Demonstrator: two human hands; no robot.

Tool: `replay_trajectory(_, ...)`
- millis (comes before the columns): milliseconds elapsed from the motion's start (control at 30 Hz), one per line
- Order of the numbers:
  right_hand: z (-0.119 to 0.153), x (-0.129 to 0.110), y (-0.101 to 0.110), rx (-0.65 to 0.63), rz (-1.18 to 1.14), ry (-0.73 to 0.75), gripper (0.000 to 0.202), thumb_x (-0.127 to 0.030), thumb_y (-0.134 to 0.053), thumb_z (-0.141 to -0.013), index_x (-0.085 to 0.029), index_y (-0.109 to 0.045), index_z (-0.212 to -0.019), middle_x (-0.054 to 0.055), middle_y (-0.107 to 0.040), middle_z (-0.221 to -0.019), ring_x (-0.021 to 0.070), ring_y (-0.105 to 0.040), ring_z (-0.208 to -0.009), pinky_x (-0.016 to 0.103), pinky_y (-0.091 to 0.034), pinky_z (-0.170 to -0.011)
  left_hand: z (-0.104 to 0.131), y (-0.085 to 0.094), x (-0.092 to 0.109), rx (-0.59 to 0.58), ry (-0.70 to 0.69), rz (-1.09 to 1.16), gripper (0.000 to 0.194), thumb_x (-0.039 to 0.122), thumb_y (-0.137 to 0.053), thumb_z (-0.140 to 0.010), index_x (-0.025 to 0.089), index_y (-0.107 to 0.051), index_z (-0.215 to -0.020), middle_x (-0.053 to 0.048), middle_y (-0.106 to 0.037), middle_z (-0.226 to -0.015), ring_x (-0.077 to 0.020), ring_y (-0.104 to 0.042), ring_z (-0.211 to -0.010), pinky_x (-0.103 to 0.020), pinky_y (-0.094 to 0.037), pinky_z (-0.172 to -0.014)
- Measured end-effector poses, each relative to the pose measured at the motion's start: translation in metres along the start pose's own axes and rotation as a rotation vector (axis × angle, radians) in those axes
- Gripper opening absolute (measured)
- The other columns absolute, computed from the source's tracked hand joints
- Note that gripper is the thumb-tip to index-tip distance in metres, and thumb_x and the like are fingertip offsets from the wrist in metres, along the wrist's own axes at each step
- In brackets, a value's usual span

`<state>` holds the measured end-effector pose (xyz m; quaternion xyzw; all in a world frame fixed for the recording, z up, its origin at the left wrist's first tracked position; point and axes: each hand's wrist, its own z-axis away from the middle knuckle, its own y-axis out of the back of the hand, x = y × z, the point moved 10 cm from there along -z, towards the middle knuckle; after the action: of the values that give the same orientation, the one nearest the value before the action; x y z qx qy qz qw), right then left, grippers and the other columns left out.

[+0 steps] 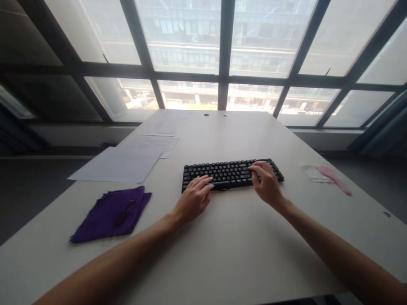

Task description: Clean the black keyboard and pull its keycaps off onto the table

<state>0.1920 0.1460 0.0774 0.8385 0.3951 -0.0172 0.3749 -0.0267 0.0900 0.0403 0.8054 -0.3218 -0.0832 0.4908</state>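
Note:
A black computer keyboard (233, 173) lies on the white table, slightly angled, its right end farther from me. On its left front part rests my left hand (195, 197), fingers stretched over the keys and holding nothing. Over the right side of the keys is my right hand (266, 182), fingers bent and apart, the fingertips at the keys. Neither hand grips the keyboard. Part of the keys is hidden under both hands. A short piece of black cable shows at the keyboard's front edge.
To the left lies a folded purple cloth (104, 214) with a small black item (121, 218) on it. Paper sheets (121, 165) spread behind the cloth. At right, a pink hairbrush-like item (332, 176) overlaps a clear plastic wrapper (313, 174). Large windows stand beyond the table (222, 254).

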Motion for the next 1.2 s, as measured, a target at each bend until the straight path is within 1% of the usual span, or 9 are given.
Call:
replay_trajectory(133, -0.004, -0.071, -0.061, -0.157, -0.092, 0.128, 0.031, -0.009, -0.050, -0.090, -0.021, -0.065, -0.114, 0.011, -0.062, -0.114, 0.0274, -0.055, -0.108, 0.045, -0.048, -0.095, 0.001, 0.003, -0.008, 0.021, 0.039, 0.013, 0.032, 0.014, -0.050, -0.092, 0.019, -0.066, -0.119, -0.011, -0.061, -0.135, -0.0273, -0.052, -0.130, -0.051, -0.042, -0.112)
replay_trajectory(300, 0.004, -0.099, -0.103, -0.229, -0.147, 0.151, 0.034, -0.008, -0.051, -0.090, -0.021, -0.064, -0.118, 0.012, -0.061, -0.117, 0.0278, -0.054, -0.111, 0.046, -0.047, -0.096, 0.003, 0.002, -0.013, 0.012, 0.053, 0.049, 0.029, 0.018, -0.053, -0.093, 0.020, -0.065, -0.120, -0.010, -0.063, -0.131, -0.0265, -0.054, -0.127, -0.048, -0.042, -0.112)
replay_trajectory(567, 0.007, -0.092, -0.085, -0.135, -0.266, 0.142, 0.029, -0.008, -0.051, -0.089, -0.022, -0.067, -0.108, 0.010, -0.063, -0.109, 0.0272, -0.056, -0.105, 0.047, -0.048, -0.092, 0.001, 0.009, -0.011, -0.002, 0.062, 0.021, 0.031, 0.014, -0.053, -0.091, 0.018, -0.064, -0.120, -0.011, -0.062, -0.133, -0.0259, -0.051, -0.131, -0.048, -0.034, -0.116)
replay_trajectory(667, 0.009, -0.093, -0.080, -0.129, -0.300, 0.164, 0.028, -0.009, -0.050, -0.091, -0.024, -0.067, -0.107, 0.010, -0.063, -0.107, 0.0271, -0.058, -0.103, 0.047, -0.050, -0.089, 0.000, 0.027, -0.019, -0.010, 0.109, -0.011, 0.026, 0.015, -0.054, -0.091, 0.018, -0.067, -0.113, -0.011, -0.067, -0.123, -0.0257, -0.057, -0.122, -0.048, -0.035, -0.113)
replay_trajectory(733, 0.010, -0.094, -0.078, -0.126, -0.319, 0.174, 0.028, -0.009, -0.050, -0.091, -0.024, -0.068, -0.106, 0.010, -0.063, -0.107, 0.0273, -0.058, -0.103, 0.048, -0.050, -0.089, 0.006, 0.048, -0.035, -0.015, 0.205, -0.022, 0.023, 0.019, -0.054, -0.092, 0.018, -0.068, -0.109, -0.011, -0.070, -0.114, -0.0248, -0.061, -0.112, -0.046, -0.041, -0.106)
replay_trajectory(833, 0.013, -0.094, -0.076, -0.117, -0.347, 0.177, 0.026, -0.010, -0.051, -0.091, -0.023, -0.069, -0.105, 0.011, -0.064, -0.107, 0.0277, -0.059, -0.102, 0.048, -0.052, -0.088, 0.030, 0.085, -0.074, -0.033, 0.433, -0.061, 0.024, 0.026, -0.051, -0.094, 0.018, -0.070, -0.106, -0.010, -0.072, -0.103, -0.0232, -0.065, -0.099, -0.039, -0.046, -0.094)
replay_trajectory(1000, 0.015, -0.099, -0.077, -0.103, -0.380, 0.181, 0.025, -0.012, -0.052, -0.090, -0.024, -0.070, -0.104, 0.011, -0.065, -0.106, 0.0282, -0.060, -0.101, 0.048, -0.053, -0.086, 0.110, 0.136, -0.134, -0.132, 0.869, -0.242, 0.026, 0.038, -0.051, -0.092, 0.018, -0.067, -0.089, -0.008, -0.071, -0.087, -0.0214, -0.064, -0.079, -0.031, -0.045, -0.073)
replay_trajectory(1100, 0.016, -0.104, -0.079, -0.106, -0.383, 0.195, 0.026, -0.011, -0.052, -0.090, -0.023, -0.069, -0.106, 0.011, -0.064, -0.106, 0.0279, -0.060, -0.101, 0.047, -0.053, -0.086, 0.149, 0.147, -0.146, -0.167, 0.992, -0.326, 0.026, 0.042, -0.052, -0.091, 0.019, -0.063, -0.085, -0.007, -0.070, -0.083, -0.0205, -0.063, -0.074, -0.029, -0.042, -0.067)
replay_trajectory(1200, 0.017, -0.108, -0.080, -0.118, -0.383, 0.210, 0.028, -0.009, -0.051, -0.090, -0.023, -0.068, -0.107, 0.011, -0.064, -0.107, 0.0276, -0.059, -0.103, 0.047, -0.053, -0.088, 0.171, 0.139, -0.152, -0.217, 1.050, -0.342, 0.026, 0.045, -0.054, -0.089, 0.020, -0.062, -0.087, -0.008, -0.070, -0.086, -0.0206, -0.064, -0.074, -0.028, -0.039, -0.064)
